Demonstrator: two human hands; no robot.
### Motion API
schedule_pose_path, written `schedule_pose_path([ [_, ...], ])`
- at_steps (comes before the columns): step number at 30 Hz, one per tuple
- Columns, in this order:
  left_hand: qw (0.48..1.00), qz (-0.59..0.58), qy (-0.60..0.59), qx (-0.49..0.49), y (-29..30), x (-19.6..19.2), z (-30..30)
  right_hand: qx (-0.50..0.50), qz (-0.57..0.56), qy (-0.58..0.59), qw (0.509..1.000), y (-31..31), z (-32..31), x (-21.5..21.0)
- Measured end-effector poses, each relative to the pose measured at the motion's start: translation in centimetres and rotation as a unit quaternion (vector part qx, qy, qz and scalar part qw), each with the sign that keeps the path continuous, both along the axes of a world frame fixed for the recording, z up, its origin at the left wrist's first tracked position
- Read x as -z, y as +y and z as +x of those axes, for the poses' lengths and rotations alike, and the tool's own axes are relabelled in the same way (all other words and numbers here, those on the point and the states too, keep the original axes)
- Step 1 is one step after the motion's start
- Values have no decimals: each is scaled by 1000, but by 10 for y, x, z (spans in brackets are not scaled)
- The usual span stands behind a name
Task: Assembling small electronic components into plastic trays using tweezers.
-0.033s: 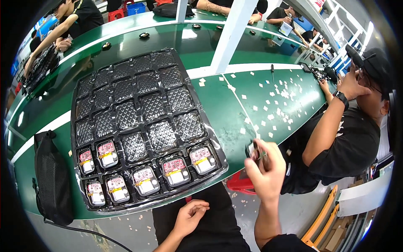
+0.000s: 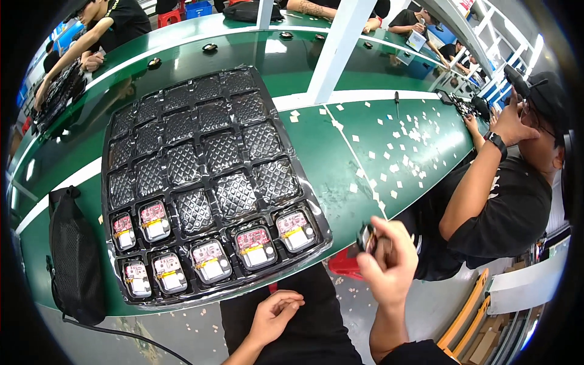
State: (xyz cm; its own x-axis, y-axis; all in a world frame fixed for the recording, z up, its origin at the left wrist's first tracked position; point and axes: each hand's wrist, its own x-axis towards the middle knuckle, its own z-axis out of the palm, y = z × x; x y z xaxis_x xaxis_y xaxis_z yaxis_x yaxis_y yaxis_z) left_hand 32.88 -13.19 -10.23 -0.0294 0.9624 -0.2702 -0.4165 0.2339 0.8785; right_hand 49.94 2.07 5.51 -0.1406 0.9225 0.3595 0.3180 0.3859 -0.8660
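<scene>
My right hand (image 2: 392, 261), past the table's front edge, grips a small dark-cased electronic unit (image 2: 367, 238). The unit is tilted, and my fingers hide most of it. My left hand (image 2: 277, 313) rests over my lap below the tray, its fingers loosely curled in with nothing visible in them. A large black blister tray (image 2: 201, 152) lies on the table before me. Several open electronic units, with pinkish-red circuit boards, white blocks and yellow tape, fill its nearest row, such as one unit (image 2: 254, 246). Two more sit in the second row at the left (image 2: 154, 220).
A black mesh bag (image 2: 76, 255) lies left of the tray. Small pale squares (image 2: 404, 159) are scattered over the green table (image 2: 328, 176) at right. A white post (image 2: 339, 52) rises behind. A co-worker (image 2: 499, 201) sits close on the right; a red stool (image 2: 347, 264) is below.
My right hand has shifted slightly down and to the right, and the unit in it has turned a little. My left hand stays in place.
</scene>
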Motion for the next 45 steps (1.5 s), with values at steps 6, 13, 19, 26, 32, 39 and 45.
schedule_pose_path([
  [6, 974, 166, -145, -53, -5, -62, -12, -202, -74, 57, 975, -72, 2, 34],
  [13, 975, 180, -112, -60, 1, -68, -21, -270, -121, 7, 955, -77, -18, 43],
  [19, 968, 146, -146, -144, -6, -73, -21, -277, -90, -56, 955, -69, -28, 32],
  [26, 970, 81, -114, -200, -4, -81, -21, -206, 35, -124, 970, -69, -36, 35],
  [32, 971, 82, -102, -201, -3, -81, -22, -196, 157, -208, 945, -63, -37, 42],
  [39, 969, 135, -132, -158, -9, -72, -26, -194, 194, -218, 937, -62, -39, 49],
  [45, 972, 77, -93, -200, -6, -85, -22, -212, 128, -160, 956, -63, -37, 49],
])
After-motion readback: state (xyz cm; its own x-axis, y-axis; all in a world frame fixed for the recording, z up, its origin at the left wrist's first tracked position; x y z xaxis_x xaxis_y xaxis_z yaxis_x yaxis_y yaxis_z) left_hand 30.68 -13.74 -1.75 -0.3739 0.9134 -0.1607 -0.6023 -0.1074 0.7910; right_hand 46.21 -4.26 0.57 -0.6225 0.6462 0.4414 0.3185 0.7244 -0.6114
